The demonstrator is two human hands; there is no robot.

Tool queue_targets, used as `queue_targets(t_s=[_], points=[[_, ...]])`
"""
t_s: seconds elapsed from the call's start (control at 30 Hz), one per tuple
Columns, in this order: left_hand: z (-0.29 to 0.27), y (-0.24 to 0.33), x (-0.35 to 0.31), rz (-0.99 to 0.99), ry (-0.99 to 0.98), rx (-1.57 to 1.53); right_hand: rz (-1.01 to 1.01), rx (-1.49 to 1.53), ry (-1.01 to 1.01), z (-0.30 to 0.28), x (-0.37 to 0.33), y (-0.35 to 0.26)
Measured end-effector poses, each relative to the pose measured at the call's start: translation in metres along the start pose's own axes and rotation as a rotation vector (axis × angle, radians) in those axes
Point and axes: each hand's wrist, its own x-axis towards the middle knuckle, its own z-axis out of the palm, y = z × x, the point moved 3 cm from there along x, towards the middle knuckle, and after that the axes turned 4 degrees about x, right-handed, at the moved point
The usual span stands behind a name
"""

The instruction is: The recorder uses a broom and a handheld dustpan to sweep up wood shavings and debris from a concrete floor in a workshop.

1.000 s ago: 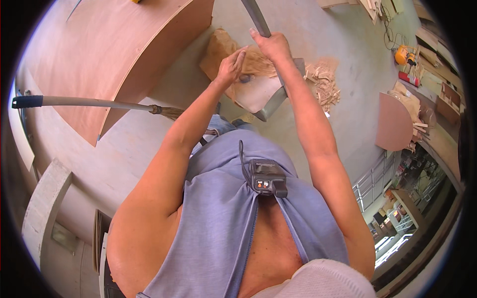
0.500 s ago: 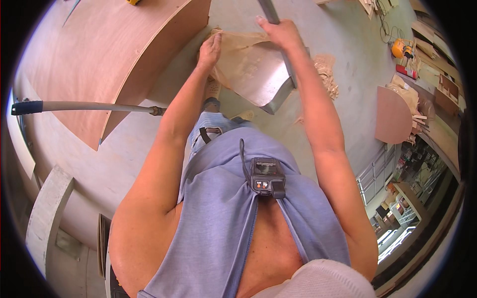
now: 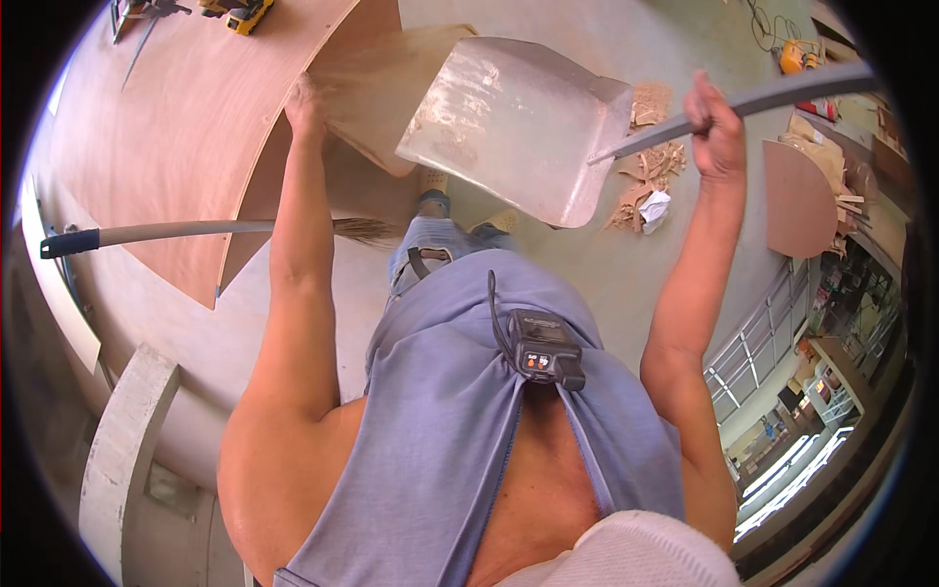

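My right hand (image 3: pixel 716 135) is closed around the long grey handle of a metal shovel (image 3: pixel 523 137). The broad, flat pan is held in front of me, dusty along its far-left part, with no heap of scraps on it. Up at the left, my left hand (image 3: pixel 306 106) is closed on the edge of a tan bag (image 3: pixel 364 83), which is smeared by motion beside the curved plywood panel. A pile of wood shavings (image 3: pixel 648 174) lies on the floor right of the pan, with crumpled white paper (image 3: pixel 654 207) on its near side.
The large curved plywood piece (image 3: pixel 186 117) stands at the left, with a yellow power tool (image 3: pixel 249 15) on top. A broom (image 3: pixel 186 229) reaches past my left forearm. At the right are a rounded board (image 3: pixel 797 201), wood offcuts and a yellow machine (image 3: pixel 797 56).
The shovel's pan has come out of the bag and tilted, its handle swinging right with my right hand. My left hand has drawn the bag left. The white paper has come into view.
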Motion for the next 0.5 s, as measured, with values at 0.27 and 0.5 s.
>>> queue_targets(t_s=[0.27,0.5], points=[[-0.049,-0.031,0.050,0.266,0.072,0.748,-0.090,0.193,0.293,-0.070,-0.036,0.024],[0.116,-0.040,-0.033,0.350,-0.559,0.648,0.203,-0.195,0.795,-0.045,-0.075,0.148]])
